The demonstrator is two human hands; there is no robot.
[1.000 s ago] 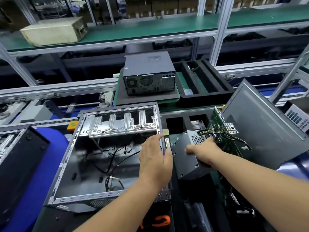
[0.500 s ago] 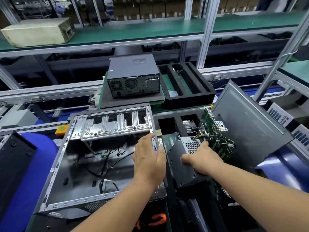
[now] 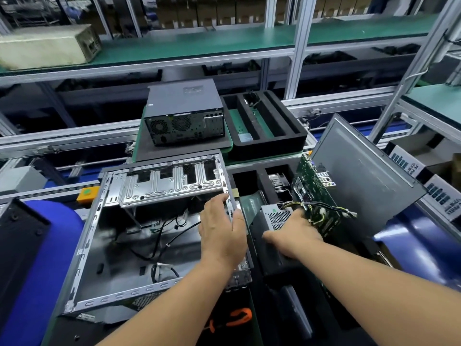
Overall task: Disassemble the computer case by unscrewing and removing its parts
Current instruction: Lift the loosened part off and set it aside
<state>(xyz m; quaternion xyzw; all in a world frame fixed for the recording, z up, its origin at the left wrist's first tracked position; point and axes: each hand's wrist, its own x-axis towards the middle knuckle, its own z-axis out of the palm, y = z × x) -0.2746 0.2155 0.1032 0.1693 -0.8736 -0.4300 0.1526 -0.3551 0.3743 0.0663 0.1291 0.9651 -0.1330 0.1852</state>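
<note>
Nearest the camera, an orange-handled tool (image 3: 237, 318) lies on the dark mat, untouched, just below the open computer case (image 3: 139, 245). The case sits left of centre with its side off, its floor bare but for loose black cables (image 3: 159, 236) and, at its far end, the silver drive cage (image 3: 164, 186).

The left hand (image 3: 222, 236) rests on the case's right edge rail, fingers fairly straight and draped over the metal, bracing rather than clamping, as far as one can tell. Just to the right, the right hand (image 3: 291, 236) grips the grey power supply (image 3: 272, 221) from above, fingers curled round its far side; the box is tilted and lies outside the case, over the black foam tray (image 3: 249, 176).

So the step in hand looks like parking the removed power supply among the pulled parts. Its bundle of yellow and black wires (image 3: 316, 208) trails up against the green motherboard (image 3: 316, 196), which stands on edge just beyond, leaning on the grey side panel (image 3: 361, 181).

The next move calls for seating the supply squarely in a tray slot without snagging those wires on the board, then releasing and going back to the cables and cage.

Farther off, a closed computer (image 3: 184, 113) waits on the conveyor beside a second foam tray (image 3: 294, 136).
</note>
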